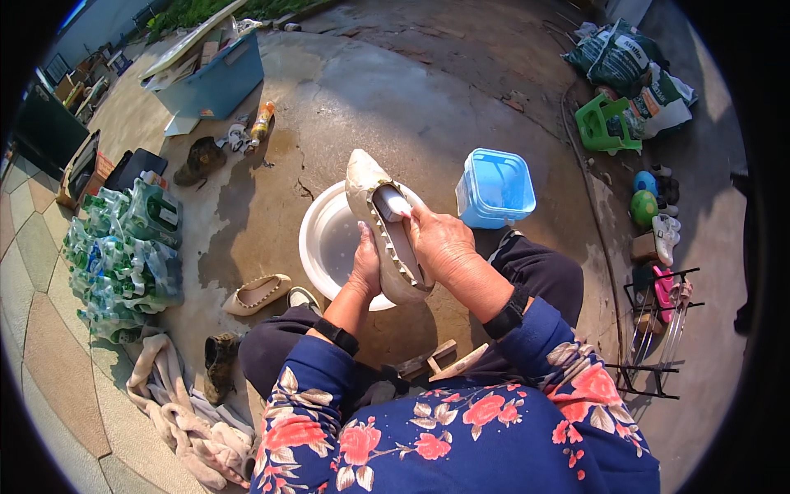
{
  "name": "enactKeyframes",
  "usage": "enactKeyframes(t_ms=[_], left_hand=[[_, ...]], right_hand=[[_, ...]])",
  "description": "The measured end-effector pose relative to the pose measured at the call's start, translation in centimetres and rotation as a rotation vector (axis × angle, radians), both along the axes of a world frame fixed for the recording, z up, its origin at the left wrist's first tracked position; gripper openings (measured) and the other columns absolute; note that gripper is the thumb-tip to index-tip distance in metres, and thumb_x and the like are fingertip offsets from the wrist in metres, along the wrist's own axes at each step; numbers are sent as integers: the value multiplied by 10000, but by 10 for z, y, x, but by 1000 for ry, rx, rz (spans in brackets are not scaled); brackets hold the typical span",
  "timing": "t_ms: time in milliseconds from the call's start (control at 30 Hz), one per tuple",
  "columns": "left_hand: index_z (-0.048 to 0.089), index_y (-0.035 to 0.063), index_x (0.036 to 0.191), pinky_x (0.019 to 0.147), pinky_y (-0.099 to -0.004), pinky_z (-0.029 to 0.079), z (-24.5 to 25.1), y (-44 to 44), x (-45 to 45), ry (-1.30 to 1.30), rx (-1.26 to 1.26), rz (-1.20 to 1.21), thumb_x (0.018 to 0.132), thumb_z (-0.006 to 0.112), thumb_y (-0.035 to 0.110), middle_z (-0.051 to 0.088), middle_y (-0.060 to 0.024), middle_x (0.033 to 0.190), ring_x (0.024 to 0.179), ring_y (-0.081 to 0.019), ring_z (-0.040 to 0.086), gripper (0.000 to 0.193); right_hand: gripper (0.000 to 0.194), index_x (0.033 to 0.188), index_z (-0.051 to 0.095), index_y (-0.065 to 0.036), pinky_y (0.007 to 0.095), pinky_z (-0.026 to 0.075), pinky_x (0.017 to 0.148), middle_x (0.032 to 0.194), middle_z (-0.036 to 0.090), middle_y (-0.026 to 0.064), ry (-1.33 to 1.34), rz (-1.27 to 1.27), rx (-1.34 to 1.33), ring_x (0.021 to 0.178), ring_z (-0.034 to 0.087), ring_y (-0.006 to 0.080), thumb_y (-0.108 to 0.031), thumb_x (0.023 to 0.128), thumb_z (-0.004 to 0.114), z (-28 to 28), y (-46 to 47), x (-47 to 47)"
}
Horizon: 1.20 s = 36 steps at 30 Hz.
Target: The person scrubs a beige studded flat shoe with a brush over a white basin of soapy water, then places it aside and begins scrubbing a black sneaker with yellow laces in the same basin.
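Note:
My left hand (366,262) grips the side of a cream pointed flat shoe (364,170) with a studded rim, its toe turned away from me. In my right hand (443,242) is a white scrubbing brush (391,202), its head inside the shoe's opening toward the toe. Part of the brush's handle is hidden by my fingers. Beneath the shoe stands a round white basin (315,247) with water in it. A similar studded flat shoe (259,294) lies on the wet concrete to the left of the basin.
A blue square bucket (495,185) stands right of the basin. Bagged green bottles (126,253), crumpled cloth (179,426) and a dark boot (220,367) lie on the left. A green plastic stool (608,125) and a metal rack (657,333) are on the right. A blue bin (213,86) stands farther off.

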<state>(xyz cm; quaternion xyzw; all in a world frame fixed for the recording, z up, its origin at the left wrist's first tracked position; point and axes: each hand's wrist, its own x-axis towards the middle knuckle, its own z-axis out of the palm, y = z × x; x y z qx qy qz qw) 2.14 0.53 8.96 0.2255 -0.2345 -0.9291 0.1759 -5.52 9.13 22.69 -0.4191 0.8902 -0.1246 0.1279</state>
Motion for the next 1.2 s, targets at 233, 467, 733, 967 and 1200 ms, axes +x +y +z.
enactKeyframes(t_ms=[233,467,733,967,1200], left_hand=[[460,60,1178,893,-391,429,-17,-17,7,85,150,-94,882,318,492,542,-124,1112,1016,-263,532,542],[448,96,1203,858,-362,454,-11,0,0,82,19,-35,895,290,539,536,-73,1123,1005,-215,535,562],[480,79,1138,811,-351,469,-1,-9,3,-30,-13,-2,907,254,527,574,-75,1017,915,-197,564,553],[504,104,1076,663,-304,476,5,-7,3,-65,16,34,897,249,558,554,-28,813,730,-159,534,550],[438,71,1212,860,-345,443,9,3,0,-52,-84,42,910,216,530,543,-74,1083,969,-196,532,592]], right_hand=[[251,1031,525,-87,448,456,763,851,614,188,-153,221,154,849,596,340,-249,866,428,2,17,14],[248,1005,567,-107,422,471,741,859,627,152,-8,34,45,828,607,321,-262,859,440,9,-19,0],[201,955,537,-87,431,476,696,810,626,149,8,114,75,790,613,323,-238,866,439,11,-10,7],[244,1011,541,-100,431,470,724,828,629,152,-16,162,137,806,611,319,-270,866,444,15,0,10],[242,980,545,-106,439,468,702,818,627,141,29,11,41,800,609,315,-285,883,416,24,-11,0]])
